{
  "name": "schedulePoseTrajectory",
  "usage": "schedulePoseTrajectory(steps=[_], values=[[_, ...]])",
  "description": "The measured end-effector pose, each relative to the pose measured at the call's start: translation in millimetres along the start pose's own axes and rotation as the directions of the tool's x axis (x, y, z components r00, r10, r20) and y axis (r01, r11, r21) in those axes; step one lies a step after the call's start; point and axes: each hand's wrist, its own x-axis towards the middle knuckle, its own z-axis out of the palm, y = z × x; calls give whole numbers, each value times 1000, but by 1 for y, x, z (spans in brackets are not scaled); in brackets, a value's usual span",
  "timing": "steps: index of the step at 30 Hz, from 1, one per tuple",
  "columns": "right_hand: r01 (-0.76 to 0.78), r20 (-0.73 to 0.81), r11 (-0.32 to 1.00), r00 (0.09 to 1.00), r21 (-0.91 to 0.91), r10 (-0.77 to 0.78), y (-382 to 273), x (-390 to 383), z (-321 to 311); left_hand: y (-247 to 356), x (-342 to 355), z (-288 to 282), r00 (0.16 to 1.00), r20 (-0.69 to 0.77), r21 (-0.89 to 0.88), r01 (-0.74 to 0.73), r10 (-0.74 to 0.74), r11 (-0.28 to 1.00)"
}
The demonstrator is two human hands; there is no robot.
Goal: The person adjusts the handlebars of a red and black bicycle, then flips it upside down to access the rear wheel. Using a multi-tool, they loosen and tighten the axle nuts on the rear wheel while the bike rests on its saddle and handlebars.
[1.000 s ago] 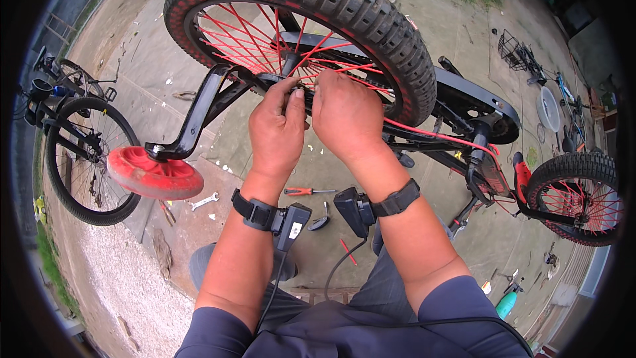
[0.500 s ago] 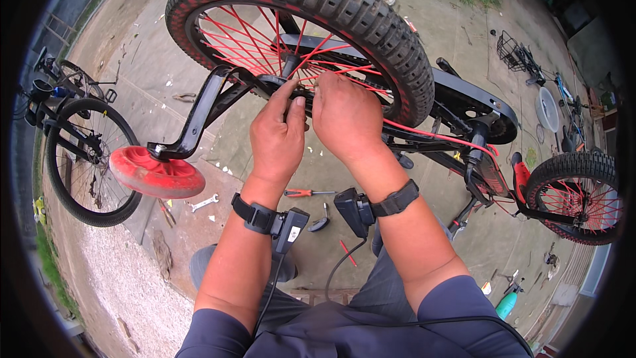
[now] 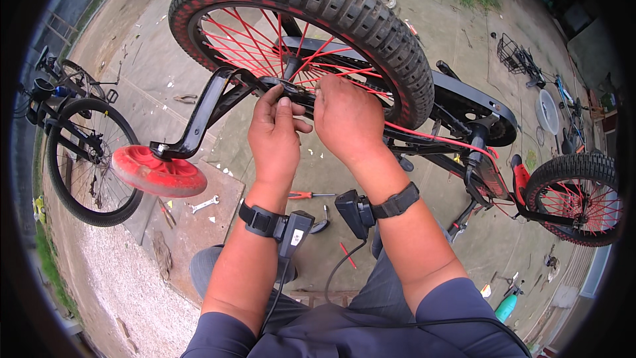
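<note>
An upside-down child's bicycle lies across the view, its big knobbly tyre (image 3: 397,46) and red spokes (image 3: 232,33) nearest my hands. My left hand (image 3: 273,142) is at the black fitting by the wheel hub (image 3: 289,66), fingers apart, index fingertip against the black part. Close beside it, my right hand (image 3: 350,118) is closed at the frame tube; its fingertips are pinched together, and what they hold is hidden. Left of them, a black bracket (image 3: 197,116) carries a red training wheel (image 3: 159,174). A red cable (image 3: 440,134) runs rightward from beneath my right hand along the frame.
Below my hands lie a screwdriver (image 3: 301,195), a spanner (image 3: 205,204) and a red stick (image 3: 348,256). Pliers (image 3: 185,98) rest left of the wheel. Another bicycle (image 3: 93,159) stands at the left; the child's bicycle's front wheel (image 3: 576,195) is at the right. A white basin (image 3: 548,111) lies beyond.
My left hand has drawn slightly down and its fingers have spread from the black fitting. The right hand stays nearly in place at the frame.
</note>
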Motion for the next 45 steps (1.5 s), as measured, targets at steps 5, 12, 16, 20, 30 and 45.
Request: schedulePoseTrajectory(steps=[5, 12, 16, 20, 30, 45], values=[[2, -4, 1000, 1000, 6, -2, -2, -1, -1, 9, 9, 3, 974, 129, -198, 212, -189, 957], [16, -24, 999, 1000, 41, -15, -3, -2, -2, 7, 16, -1, 954, 172, -231, 281, -245, 932], [49, -53, 997, 998, 58, -46, 0, -2, 1, 6, 19, -1, 948, 204, -228, 288, -244, 930], [46, -34, 997, 998, 55, -45, -1, -1, 0, 10, 18, -1, 939, 245, -209, 295, -242, 932], [59, -41, 995, 998, 78, -56, 6, -2, 1, 10, 19, -3, 939, 239, -148, 288, -248, 946], [145, -47, 983, 989, 116, -140, 38, -34, -41, 6, 20, -4, 944, 235, -176, 276, -232, 945]])
